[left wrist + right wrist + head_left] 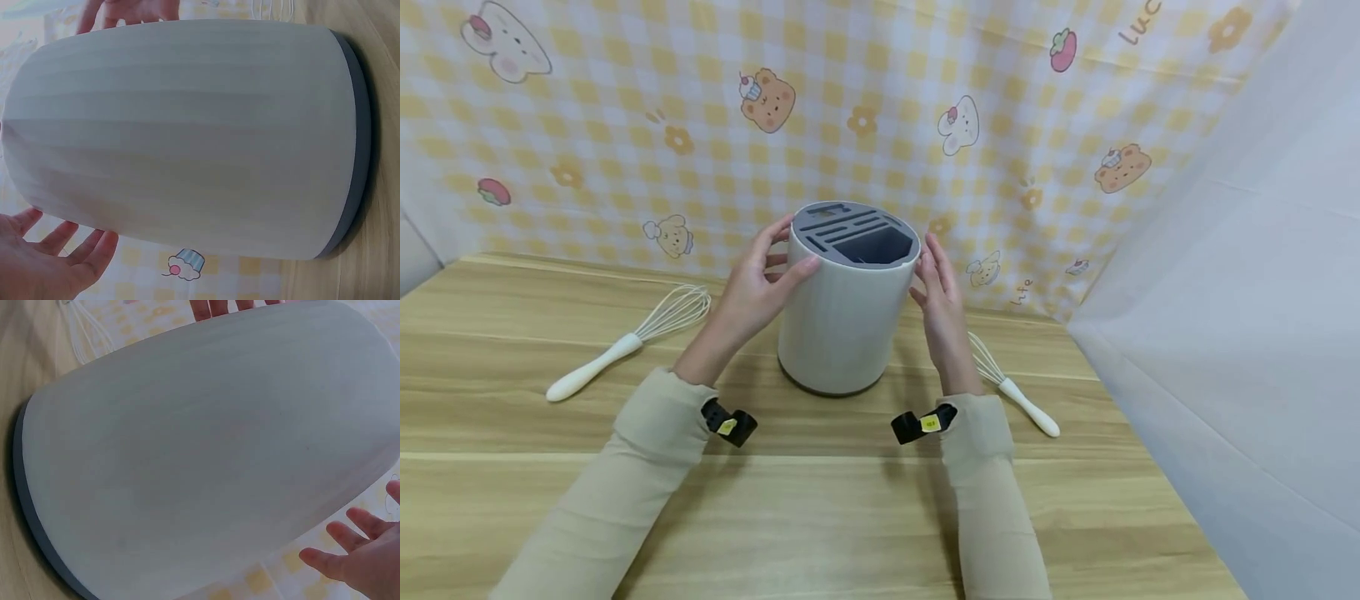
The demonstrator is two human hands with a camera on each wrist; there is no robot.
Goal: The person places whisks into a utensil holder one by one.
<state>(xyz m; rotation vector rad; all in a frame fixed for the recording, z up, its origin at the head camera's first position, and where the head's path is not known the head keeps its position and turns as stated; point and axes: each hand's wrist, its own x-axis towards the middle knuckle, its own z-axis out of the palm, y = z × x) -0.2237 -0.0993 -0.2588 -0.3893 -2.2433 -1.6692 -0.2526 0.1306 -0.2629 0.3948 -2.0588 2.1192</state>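
Observation:
A white cylindrical knife block (842, 325) with a grey slotted top (850, 233) stands upright on the wooden table. My left hand (756, 279) is curved round its upper left side, thumb at the front of the rim. In the left wrist view, fingertips (103, 240) lie right against the white wall. At the upper right side is my right hand (942, 308), its fingers loosely spread beside the rim. The right wrist view shows several of its fingertips (340, 531) a little apart from the wall.
A whisk (617, 350) with a white handle lies left of the block. Another white-handled whisk (1018, 396) lies to the right, partly behind my right forearm. Behind the table hangs a yellow checked cloth (865, 158); a white sheet (1225, 317) borders the right side.

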